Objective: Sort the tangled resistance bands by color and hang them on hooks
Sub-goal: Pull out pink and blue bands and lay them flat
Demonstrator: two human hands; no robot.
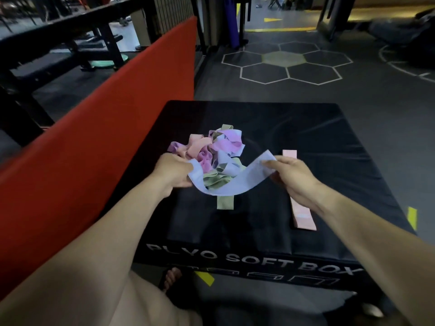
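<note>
Above a black plyo box (306,137), the left hand (174,172) and right hand (292,180) each pinch one end of a pale blue band (226,187), which sags limp between them, looking light, soft and stretchy, best gripped by its flat ends.

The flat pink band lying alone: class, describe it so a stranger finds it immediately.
Start at the black padded plyo box. Right of the tangled pile of pastel bands, the flat pink fabric band lies straight, partly under the right hand. Unlike its neighbours, it is untangled.
</note>
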